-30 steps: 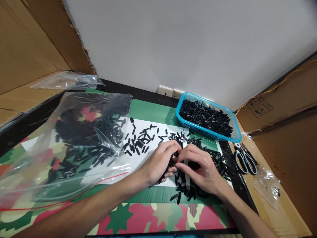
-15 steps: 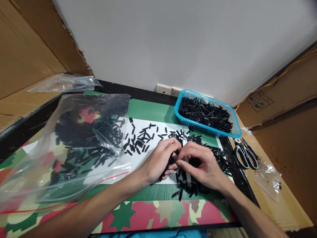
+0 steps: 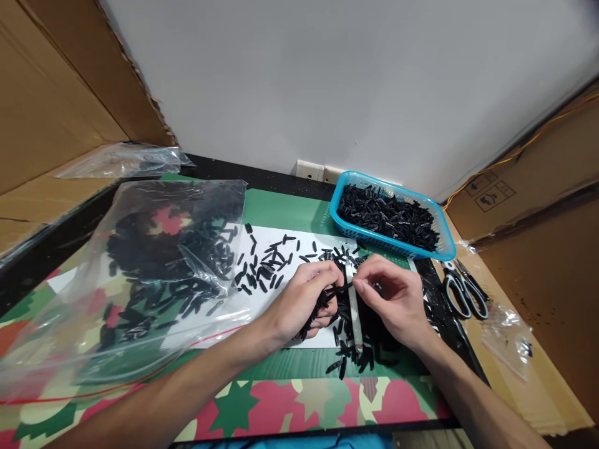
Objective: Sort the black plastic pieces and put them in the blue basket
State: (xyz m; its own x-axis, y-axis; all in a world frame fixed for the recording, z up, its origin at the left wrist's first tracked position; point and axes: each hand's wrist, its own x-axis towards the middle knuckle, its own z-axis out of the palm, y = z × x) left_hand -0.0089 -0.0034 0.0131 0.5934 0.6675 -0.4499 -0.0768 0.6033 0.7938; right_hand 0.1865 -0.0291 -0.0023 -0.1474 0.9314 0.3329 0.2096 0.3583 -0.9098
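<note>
My left hand [image 3: 299, 302] is closed around a bunch of small black plastic pieces [image 3: 322, 302] over a white sheet [image 3: 262, 305]. My right hand [image 3: 397, 299] sits just to its right, fingertips pinched at one black piece that sticks out of the bunch. A white strip [image 3: 353, 312] lies between the hands among a pile of loose black pieces [image 3: 355, 355]. More pieces [image 3: 266, 265] are scattered on the sheet to the left.
A blue basket [image 3: 444, 249] full of black pieces stands at the back right. A large clear bag [image 3: 140, 274] with more pieces lies on the left. Scissors [image 3: 461, 290] and a small plastic bag [image 3: 508, 340] lie at the right on cardboard.
My right hand has lifted and drawn slightly right, away from the left hand, uncovering the white strip. The left hand keeps its bunch.
</note>
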